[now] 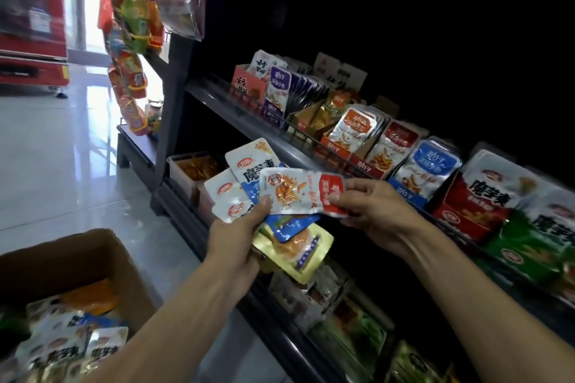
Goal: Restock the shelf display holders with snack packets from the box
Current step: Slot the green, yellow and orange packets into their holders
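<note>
red-and-white packet [303,191] | long axis level | red end toward right hand [378,207]

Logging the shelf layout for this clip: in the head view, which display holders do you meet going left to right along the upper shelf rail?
Salmon-pink holder → purple holder → gold holder → orange holder → red fish-snack holder → blue holder → large red holder → green holder.

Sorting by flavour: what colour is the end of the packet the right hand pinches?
Red, on a silvery-white packet in the head view.
</note>
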